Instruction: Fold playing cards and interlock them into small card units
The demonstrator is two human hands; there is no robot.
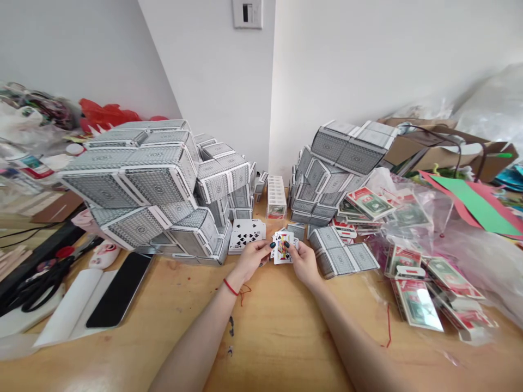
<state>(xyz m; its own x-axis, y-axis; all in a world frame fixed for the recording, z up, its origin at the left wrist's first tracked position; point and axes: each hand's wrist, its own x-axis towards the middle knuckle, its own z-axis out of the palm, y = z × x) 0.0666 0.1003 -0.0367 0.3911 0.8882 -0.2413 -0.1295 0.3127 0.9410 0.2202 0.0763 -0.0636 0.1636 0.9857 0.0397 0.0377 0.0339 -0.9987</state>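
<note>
Card pile (248, 231): black spade pips are clear, corner figures look like 7 and 10 but too small to swear to. Held court card (282, 258): spade sign near the top left corner, rank letter not certain. Red-green boxes (413, 302) and bottle (31, 165) at far left carry print, all too small or blurred to read from this view.

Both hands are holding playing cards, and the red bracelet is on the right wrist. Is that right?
Not quite: the head view shows the red bracelet around the left wrist. The left hand and right hand do hold playing cards.
</note>
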